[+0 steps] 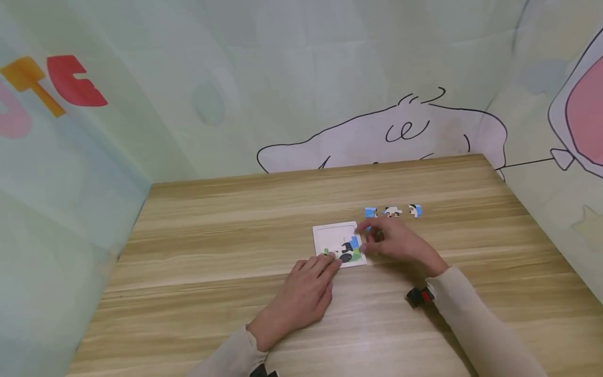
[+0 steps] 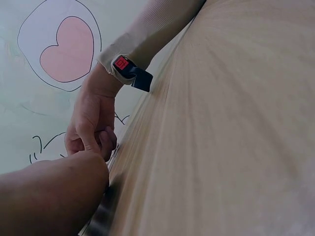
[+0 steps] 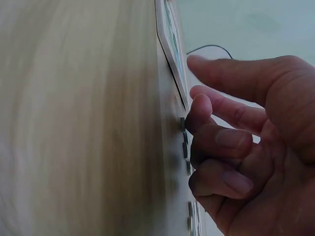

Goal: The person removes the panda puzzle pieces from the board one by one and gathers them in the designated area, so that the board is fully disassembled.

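A small white puzzle tray [image 1: 330, 235] lies on the table, with panda-picture pieces [image 1: 347, 251] fitted in its lower right part. My left hand [image 1: 303, 290] rests over the tray's lower edge, fingers extended and fingertips by the pieces. At the tray's right edge is my right hand [image 1: 393, 241], its thumb and index finger apart. In the right wrist view, the right hand [image 3: 241, 123] has its other fingers curled, and I see nothing held between them. Partly hidden beneath that hand are a blue piece and a green piece [image 1: 380, 234].
Behind the right hand lie three loose puzzle pieces: a blue one [image 1: 371, 212], one with a panda face [image 1: 392, 211] and a blue-and-white one [image 1: 415, 210]. The wooden table [image 1: 212, 235] meets a printed backdrop [image 1: 282, 78] along its far edge.
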Tool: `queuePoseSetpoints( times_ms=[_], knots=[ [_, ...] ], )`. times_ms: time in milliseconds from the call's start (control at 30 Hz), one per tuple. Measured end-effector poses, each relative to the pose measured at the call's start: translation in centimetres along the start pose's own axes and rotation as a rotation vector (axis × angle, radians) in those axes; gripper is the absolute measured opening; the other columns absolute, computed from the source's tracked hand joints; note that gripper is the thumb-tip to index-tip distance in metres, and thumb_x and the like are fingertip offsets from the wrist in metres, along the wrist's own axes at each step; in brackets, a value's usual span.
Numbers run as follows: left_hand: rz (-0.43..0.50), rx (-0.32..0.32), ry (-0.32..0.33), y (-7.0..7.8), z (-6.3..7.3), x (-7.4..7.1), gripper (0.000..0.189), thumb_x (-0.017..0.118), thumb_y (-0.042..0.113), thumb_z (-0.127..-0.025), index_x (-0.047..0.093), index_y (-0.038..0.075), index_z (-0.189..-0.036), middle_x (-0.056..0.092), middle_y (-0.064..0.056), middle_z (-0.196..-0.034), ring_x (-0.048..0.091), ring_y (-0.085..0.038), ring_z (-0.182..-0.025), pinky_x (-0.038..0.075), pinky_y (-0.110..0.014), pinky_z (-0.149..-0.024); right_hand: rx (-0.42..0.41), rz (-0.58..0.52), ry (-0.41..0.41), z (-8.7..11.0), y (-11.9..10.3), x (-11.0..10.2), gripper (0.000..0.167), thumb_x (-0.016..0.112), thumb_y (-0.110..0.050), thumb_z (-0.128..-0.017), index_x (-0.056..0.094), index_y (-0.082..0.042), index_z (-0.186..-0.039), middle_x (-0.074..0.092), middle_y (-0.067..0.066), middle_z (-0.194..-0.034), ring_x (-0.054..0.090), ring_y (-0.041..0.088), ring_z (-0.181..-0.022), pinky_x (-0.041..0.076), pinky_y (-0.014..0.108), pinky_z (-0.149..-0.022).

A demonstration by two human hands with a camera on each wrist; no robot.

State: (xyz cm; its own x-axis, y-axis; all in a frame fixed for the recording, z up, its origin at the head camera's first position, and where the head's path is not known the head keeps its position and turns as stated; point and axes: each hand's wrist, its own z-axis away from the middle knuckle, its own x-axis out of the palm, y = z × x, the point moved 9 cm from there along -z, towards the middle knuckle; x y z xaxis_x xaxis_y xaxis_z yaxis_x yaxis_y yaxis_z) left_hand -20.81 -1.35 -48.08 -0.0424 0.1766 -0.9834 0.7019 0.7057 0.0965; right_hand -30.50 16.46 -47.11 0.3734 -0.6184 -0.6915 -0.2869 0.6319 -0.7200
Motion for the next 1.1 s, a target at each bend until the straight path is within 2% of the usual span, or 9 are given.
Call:
queuePoseSetpoints(
  times_ms=[167,333,567,833,1100],
  knots=[
    [0.006,-0.004,0.005,0.0,0.0,0.0,0.052,0.054,0.031,-0.108,0.053,0.016,-0.158,0.056,-0.003,-0.162,0.054,-0.021,-0.148,0.052,-0.043,-0.108,-0.039,0.051,0.011,-0.1,-0.9,0.6,0.035,0.087,-0.016,-0.089,0.073,-0.008,-0.120,0.060,-0.002,-0.074,0.053,0.011,-0.071,0.043,0.025,-0.069],
    [0.003,-0.003,0.025,0.0,0.0,-0.1,0.052,0.055,0.030,-0.107,0.054,0.016,-0.157,0.057,-0.003,-0.161,0.055,-0.021,-0.147,0.052,-0.042,-0.107,-0.037,0.101,0.026,-0.2,-1.3,0.8,0.026,0.088,-0.014,-0.087,0.072,-0.009,-0.108,0.057,-0.004,-0.072,0.051,0.011,-0.070,0.042,0.026,-0.070],
    [0.015,-0.007,0.002,-0.1,0.0,0.1,0.053,0.055,0.031,-0.108,0.052,0.016,-0.158,0.055,-0.004,-0.163,0.053,-0.021,-0.148,0.052,-0.043,-0.108,-0.006,0.107,0.006,-0.1,-1.0,1.2,0.034,0.086,-0.015,-0.090,0.068,-0.008,-0.118,0.057,-0.001,-0.076,0.050,0.012,-0.070,0.041,0.026,-0.066],
    [0.003,-0.005,0.011,-0.1,-0.1,0.0,0.052,0.055,0.031,-0.108,0.053,0.016,-0.158,0.056,-0.004,-0.162,0.054,-0.021,-0.147,0.052,-0.042,-0.107,-0.016,0.125,0.002,-0.2,-1.1,1.4,0.033,0.084,-0.014,-0.091,0.067,-0.007,-0.119,0.056,-0.001,-0.077,0.049,0.011,-0.070,0.041,0.025,-0.067],
    [0.005,-0.003,0.008,0.0,-0.1,0.0,0.052,0.055,0.031,-0.107,0.054,0.015,-0.157,0.056,-0.004,-0.162,0.054,-0.021,-0.147,0.052,-0.042,-0.107,0.033,0.111,0.003,-0.1,-1.0,1.5,0.030,0.083,-0.013,-0.093,0.066,-0.008,-0.118,0.056,-0.001,-0.075,0.049,0.011,-0.066,0.041,0.025,-0.062]
  ],
)
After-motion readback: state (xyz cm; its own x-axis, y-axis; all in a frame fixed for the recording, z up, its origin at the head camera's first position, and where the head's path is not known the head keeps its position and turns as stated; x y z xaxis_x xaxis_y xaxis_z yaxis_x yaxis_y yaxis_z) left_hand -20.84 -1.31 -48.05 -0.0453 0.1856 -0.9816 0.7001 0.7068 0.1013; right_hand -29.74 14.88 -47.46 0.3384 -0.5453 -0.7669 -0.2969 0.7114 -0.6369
